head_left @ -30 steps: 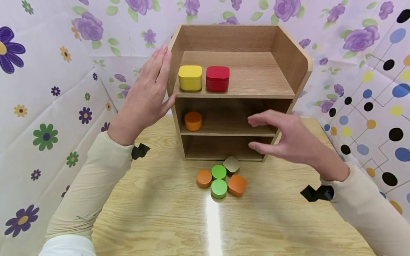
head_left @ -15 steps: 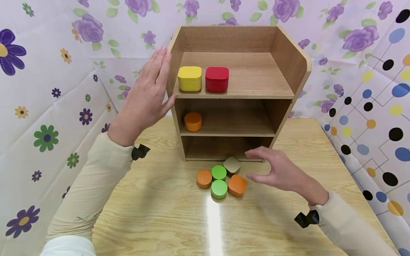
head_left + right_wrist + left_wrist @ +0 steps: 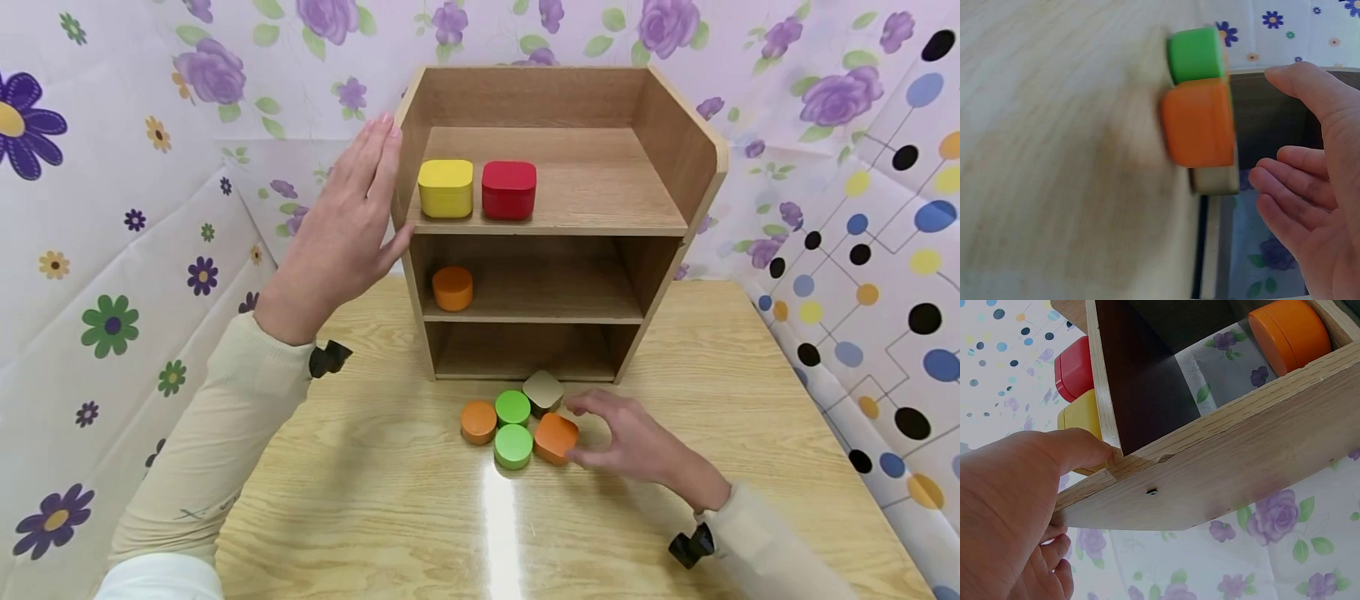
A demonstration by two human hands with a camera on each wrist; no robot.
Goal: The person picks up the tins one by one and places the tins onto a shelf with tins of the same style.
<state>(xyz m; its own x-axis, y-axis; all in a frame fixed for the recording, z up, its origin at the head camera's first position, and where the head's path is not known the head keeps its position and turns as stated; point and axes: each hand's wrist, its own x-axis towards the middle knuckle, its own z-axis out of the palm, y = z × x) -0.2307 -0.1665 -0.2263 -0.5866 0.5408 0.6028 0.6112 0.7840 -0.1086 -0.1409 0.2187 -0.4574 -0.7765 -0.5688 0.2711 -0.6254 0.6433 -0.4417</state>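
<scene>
Square orange box (image 3: 557,437) on bench (image 3: 390,517), just left of right hand (image 3: 630,442) (nearer), fingers parted, unfilled; no clear long axis | left hand (image 3: 337,218) fingers straight against shelf unit (image 3: 600,179) | bench: 1 square orange, 1 orange disc (image 3: 478,422), 2 green discs (image 3: 513,447), 1 khaki box (image 3: 543,392) | shelves: 1 yellow box (image 3: 446,190), 1 red box (image 3: 509,192), 1 orange tub (image 3: 453,290)

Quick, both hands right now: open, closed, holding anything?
Left hand: open, resting against the side of the wooden shelf.
Right hand: open, holding nothing, beside the squarish orange block.
</scene>
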